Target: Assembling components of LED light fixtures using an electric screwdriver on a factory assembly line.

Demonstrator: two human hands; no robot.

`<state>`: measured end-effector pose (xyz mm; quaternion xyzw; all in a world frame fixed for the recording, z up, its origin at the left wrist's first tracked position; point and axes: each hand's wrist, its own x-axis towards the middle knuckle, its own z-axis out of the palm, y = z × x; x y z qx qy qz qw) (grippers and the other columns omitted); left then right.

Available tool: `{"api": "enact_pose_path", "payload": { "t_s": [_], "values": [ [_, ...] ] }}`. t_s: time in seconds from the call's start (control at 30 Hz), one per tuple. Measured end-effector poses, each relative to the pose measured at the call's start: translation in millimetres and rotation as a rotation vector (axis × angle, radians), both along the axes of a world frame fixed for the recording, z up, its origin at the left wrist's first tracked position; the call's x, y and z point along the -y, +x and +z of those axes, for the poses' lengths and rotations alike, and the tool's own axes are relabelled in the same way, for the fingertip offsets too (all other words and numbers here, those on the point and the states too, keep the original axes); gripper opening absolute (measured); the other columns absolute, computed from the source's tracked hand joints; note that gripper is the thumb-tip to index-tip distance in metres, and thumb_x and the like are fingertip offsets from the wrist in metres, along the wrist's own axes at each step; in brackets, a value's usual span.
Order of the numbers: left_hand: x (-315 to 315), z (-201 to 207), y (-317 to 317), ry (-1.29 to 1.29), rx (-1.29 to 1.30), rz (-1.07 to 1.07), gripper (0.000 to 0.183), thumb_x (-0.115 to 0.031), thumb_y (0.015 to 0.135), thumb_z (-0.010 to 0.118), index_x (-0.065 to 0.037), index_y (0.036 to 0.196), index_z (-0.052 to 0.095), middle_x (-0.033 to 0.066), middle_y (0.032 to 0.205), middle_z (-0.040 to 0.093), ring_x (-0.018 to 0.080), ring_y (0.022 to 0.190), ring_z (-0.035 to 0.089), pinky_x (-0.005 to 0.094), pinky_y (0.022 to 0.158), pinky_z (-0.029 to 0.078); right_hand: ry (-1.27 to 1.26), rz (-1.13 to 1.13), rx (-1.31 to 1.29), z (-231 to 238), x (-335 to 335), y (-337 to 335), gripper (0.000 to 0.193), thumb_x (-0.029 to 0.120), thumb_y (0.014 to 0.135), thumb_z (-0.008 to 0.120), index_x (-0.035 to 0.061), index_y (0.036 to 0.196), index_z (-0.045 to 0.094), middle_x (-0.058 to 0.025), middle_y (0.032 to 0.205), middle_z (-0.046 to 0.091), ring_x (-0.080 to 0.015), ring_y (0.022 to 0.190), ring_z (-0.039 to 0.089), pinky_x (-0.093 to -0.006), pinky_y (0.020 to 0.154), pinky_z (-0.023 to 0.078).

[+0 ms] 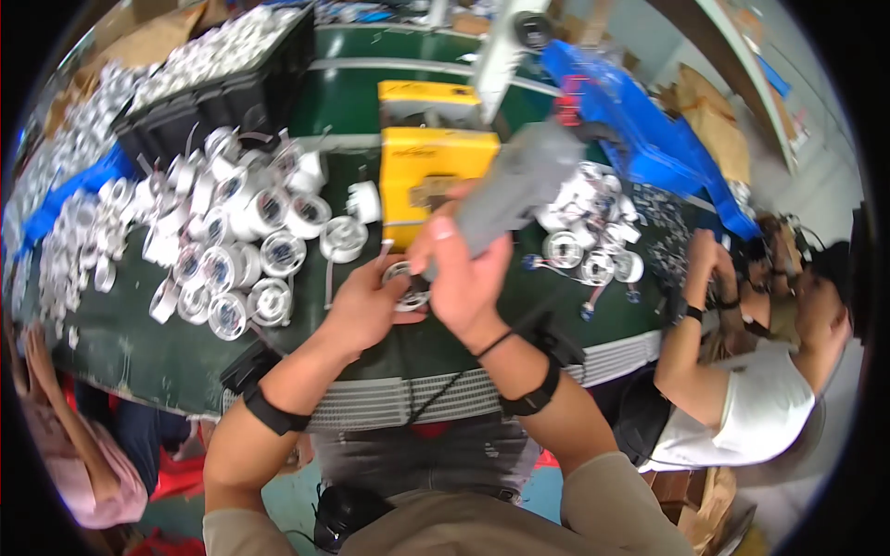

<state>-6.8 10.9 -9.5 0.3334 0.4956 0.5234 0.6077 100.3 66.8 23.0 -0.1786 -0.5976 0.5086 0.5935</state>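
Observation:
My left hand grips a small round white housing near the front of the green table. My right hand is closed around a grey power screwdriver, blurred by motion. The tool slants down from upper right to lower left, its low end close to the housing. Whether the tip touches it I cannot tell, since my fingers cover that spot. Left of my hands lies a heap of white round housings with thin wires. To the right sits a smaller pile of wired white housings.
A yellow box stands just beyond my hands. A black crate full of white parts is at the back left, and a blue bin at the back right. Small dark parts are scattered right. People sit at both sides.

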Motion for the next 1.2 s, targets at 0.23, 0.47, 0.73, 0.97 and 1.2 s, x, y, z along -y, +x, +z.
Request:
{"api": "enact_pose_path", "payload": {
  "t_s": [0.23, 0.47, 0.73, 0.97, 1.2],
  "values": [
    [11, 30, -44, 0.069, -0.788, 0.172, 0.040, -0.011, 0.090, 0.054, 0.004, 0.128, 0.049, 0.0115, 0.085, 0.061, 0.0145, 0.063, 0.065, 0.0277, 0.050, 0.054, 0.268, 0.140, 0.163, -5, -22, 67, 0.062, 0.040, 0.093, 0.056, -0.0013, 0.135, 0.038, -0.0125, 0.122, 0.051, -0.0225, 0.119, 0.047, -0.0391, 0.099, 0.037],
    [24, 17, -142, 0.330, -1.749, 1.024, 0.078, -0.033, 0.088, 0.064, -0.001, 0.146, 0.024, 0.0235, 0.144, 0.034, 0.0384, 0.122, 0.049, 0.0383, 0.101, 0.039, 0.460, -0.551, 1.426, -13, -46, 180, 0.048, 0.020, 0.073, 0.073, 0.0100, 0.118, 0.060, -0.0129, 0.122, 0.053, -0.0329, 0.120, 0.043, -0.0414, 0.102, 0.035],
    [37, 44, -80, 0.290, -1.281, 0.423, 0.008, -0.007, 0.084, 0.063, -0.001, 0.089, 0.061, 0.0079, 0.082, 0.061, 0.0174, 0.072, 0.057, 0.0281, 0.062, 0.046, 0.098, -0.283, 0.996, -5, -35, 163, 0.036, 0.020, 0.082, 0.072, 0.0069, 0.114, 0.060, -0.0088, 0.108, 0.059, -0.0193, 0.089, 0.060, -0.0298, 0.078, 0.049],
    [14, 40, 23, 0.899, -1.024, -0.110, 0.063, -0.018, 0.068, 0.081, -0.002, 0.122, 0.053, 0.0170, 0.111, 0.056, 0.0327, 0.093, 0.062, 0.0390, 0.079, 0.052, -0.426, 0.259, 0.439, -6, 17, 97, 0.046, 0.023, 0.095, 0.058, 0.0017, 0.132, 0.041, -0.0088, 0.108, 0.058, -0.0126, 0.098, 0.057, -0.0260, 0.081, 0.047],
    [19, 32, -5, 0.644, -0.765, -0.209, 0.058, -0.012, 0.073, 0.078, -0.001, 0.124, 0.052, 0.0095, 0.106, 0.060, 0.0207, 0.101, 0.059, 0.0306, 0.087, 0.047, 0.109, 0.062, 0.441, -3, -21, 93, 0.052, 0.039, 0.102, 0.034, -0.0021, 0.129, 0.049, -0.0138, 0.128, 0.053, -0.0225, 0.118, 0.051, -0.0347, 0.096, 0.043]
  ]
}}
